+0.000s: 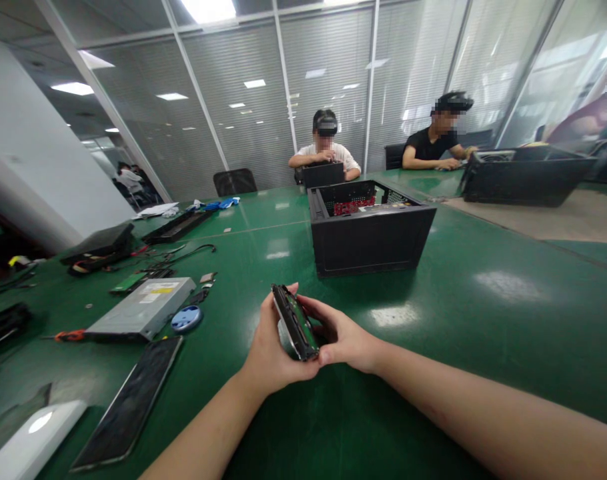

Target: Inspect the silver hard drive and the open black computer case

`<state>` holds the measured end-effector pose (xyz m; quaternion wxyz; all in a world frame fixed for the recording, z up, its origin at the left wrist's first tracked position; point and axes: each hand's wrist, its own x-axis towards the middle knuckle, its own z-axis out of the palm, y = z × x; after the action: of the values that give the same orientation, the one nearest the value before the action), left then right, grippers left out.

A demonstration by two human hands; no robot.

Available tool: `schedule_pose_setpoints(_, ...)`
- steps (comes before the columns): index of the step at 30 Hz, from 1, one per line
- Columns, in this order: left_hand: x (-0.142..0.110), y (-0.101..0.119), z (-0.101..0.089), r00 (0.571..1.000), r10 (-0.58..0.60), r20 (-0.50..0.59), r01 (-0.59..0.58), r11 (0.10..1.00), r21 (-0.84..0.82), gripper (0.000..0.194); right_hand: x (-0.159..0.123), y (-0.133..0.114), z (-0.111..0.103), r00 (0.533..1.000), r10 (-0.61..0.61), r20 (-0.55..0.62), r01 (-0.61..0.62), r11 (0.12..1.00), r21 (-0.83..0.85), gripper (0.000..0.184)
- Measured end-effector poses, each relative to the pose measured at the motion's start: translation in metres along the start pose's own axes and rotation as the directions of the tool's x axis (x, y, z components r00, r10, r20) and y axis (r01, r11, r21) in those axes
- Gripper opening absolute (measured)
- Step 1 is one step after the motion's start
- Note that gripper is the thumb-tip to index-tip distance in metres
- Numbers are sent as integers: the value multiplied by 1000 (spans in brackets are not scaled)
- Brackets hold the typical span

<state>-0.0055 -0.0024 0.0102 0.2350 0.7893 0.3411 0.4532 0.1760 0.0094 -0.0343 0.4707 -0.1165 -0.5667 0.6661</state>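
A hard drive with a green circuit board on one face is held up on its edge between both hands, above the green table. My left hand wraps its left side, thumb along the near end. From the right, my right hand grips it with thumb at the near corner and fingers against the board side. Beyond the hands stands an open black computer case, with red and metallic parts showing inside.
At left lie a silver optical drive, an orange-handled screwdriver, a blue round disc, a dark phone-like slab and a white object. Across the table, a person and another person sit by black cases.
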Motion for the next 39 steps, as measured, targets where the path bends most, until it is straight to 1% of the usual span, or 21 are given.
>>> schedule_pose_setpoints(3,-1,-1,0,1000,-7,0,7,1000,-13,105,0,0,0,1000,-12,5,12,1000,-18,102)
schedule_pose_setpoints(8,-1,-1,1,1000,7,6,-6,1000,-31,104,1,-1,0,999,-21,25,21,1000,5,102)
schedule_pose_setpoints(14,-3,-9,2,998,66,-6,-66,998,13,108,2,-2,0,1000,-6,29,6,1000,-9,104)
schedule_pose_setpoints(19,-5,-12,4,996,86,-19,-85,995,50,109,2,3,-2,999,-22,38,22,1000,-5,103)
schedule_pose_setpoints(21,-5,-11,4,996,85,-19,-84,996,39,110,1,4,-2,999,-26,34,27,999,-27,103)
schedule_pose_setpoints(23,-4,-12,2,996,88,5,-88,996,-6,111,0,1,-2,999,-47,10,48,993,-106,105)
schedule_pose_setpoints(25,-3,-14,-1,992,113,51,-111,993,-47,116,-2,-5,-2,995,-102,-21,92,957,-276,110)
schedule_pose_setpoints(27,-2,-18,-4,984,156,84,-152,987,-54,122,-4,-12,-3,983,-182,-31,146,868,-474,118)
schedule_pose_setpoints(29,0,-21,-6,978,192,78,-189,981,-44,124,-6,-19,-4,968,-251,-5,197,770,-607,124)
schedule_pose_setpoints(31,1,-22,-7,974,221,56,-218,975,-49,122,-6,-24,-4,955,-297,27,239,707,-665,125)
schedule_pose_setpoints(33,2,-23,-6,968,245,50,-242,969,-53,122,-6,-26,-4,947,-318,55,265,671,-692,125)
schedule_pose_setpoints(36,3,-22,-5,963,261,62,-258,965,-49,122,-6,-26,-5,943,-324,72,276,646,-712,124)
schedule_pose_setpoints(39,3,-21,-4,966,252,59,-249,967,-60,122,-6,-25,-6,944,-324,67,272,642,-717,124)
